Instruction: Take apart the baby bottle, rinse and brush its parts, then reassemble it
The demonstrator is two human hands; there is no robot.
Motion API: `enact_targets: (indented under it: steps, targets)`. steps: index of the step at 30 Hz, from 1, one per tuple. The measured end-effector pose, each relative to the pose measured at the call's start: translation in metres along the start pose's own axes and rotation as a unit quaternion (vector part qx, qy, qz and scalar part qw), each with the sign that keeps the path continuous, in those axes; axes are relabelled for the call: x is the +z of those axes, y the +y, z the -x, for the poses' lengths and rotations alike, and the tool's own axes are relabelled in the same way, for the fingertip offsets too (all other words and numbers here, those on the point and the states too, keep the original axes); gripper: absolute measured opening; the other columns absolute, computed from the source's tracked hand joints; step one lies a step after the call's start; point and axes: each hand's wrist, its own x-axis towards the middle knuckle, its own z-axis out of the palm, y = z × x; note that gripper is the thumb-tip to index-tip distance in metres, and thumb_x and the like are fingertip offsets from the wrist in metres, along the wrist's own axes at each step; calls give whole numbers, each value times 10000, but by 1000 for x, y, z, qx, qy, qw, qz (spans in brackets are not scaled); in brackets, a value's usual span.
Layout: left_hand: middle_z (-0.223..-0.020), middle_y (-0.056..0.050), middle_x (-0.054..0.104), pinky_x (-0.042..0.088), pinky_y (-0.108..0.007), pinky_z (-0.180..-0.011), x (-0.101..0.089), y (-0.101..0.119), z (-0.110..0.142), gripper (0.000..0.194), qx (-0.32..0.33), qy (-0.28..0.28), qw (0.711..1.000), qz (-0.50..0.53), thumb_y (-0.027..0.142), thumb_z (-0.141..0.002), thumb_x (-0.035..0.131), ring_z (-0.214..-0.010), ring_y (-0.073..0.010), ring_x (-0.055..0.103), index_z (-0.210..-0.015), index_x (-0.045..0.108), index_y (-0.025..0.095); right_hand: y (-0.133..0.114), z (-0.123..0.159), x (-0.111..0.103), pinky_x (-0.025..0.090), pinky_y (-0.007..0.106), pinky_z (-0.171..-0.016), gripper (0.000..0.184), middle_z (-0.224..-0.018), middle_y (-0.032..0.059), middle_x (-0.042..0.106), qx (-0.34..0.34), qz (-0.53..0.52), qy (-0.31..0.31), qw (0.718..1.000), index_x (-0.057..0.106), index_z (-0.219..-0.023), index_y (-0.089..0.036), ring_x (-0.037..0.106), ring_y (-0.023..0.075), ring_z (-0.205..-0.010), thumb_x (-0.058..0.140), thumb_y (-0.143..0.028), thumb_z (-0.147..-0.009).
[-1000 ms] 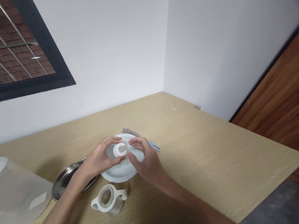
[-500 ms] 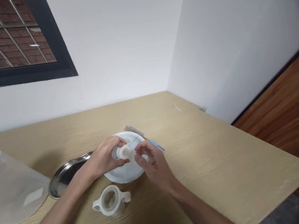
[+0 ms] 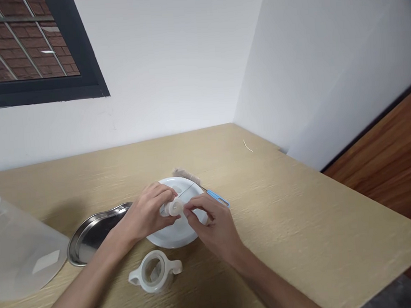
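Observation:
My left hand [image 3: 148,212] is closed around a small white collar with a translucent baby bottle teat [image 3: 176,206], held above the white plate [image 3: 174,240]. The teat faces right. My right hand [image 3: 213,224] is closed in a pinch, thumb and forefinger meeting at the tip of the teat. Nearer to me stands a clear baby bottle with a white two-handled ring [image 3: 154,286], its mouth upward. A clear, flat piece [image 3: 177,189] lies on the far part of the plate.
A bottle brush [image 3: 187,175] with a blue handle [image 3: 218,197] lies behind the plate. To the left are a curved steel tray [image 3: 76,252] and a large frosted plastic container [image 3: 18,251]. A thin pale strip [image 3: 247,146] rests near the wall corner.
My right fingers have moved left and closed onto the tip of the teat; before, they were slightly apart from it. The whole view has shifted a little.

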Motion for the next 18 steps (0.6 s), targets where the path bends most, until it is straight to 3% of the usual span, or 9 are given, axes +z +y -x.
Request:
enact_targets:
  steps: [18]
  targets:
    - [-816,-18,692,457,-332,-691,16,9,-1,172,-75,49,996,-17,298,-764,726,-771,-206,607,-845,595,221,4,-1,1,533,313,-731,99,-894,8,719,17,2,-2,1000,685,-871,-257,658,167,-818,613,-241,-937]
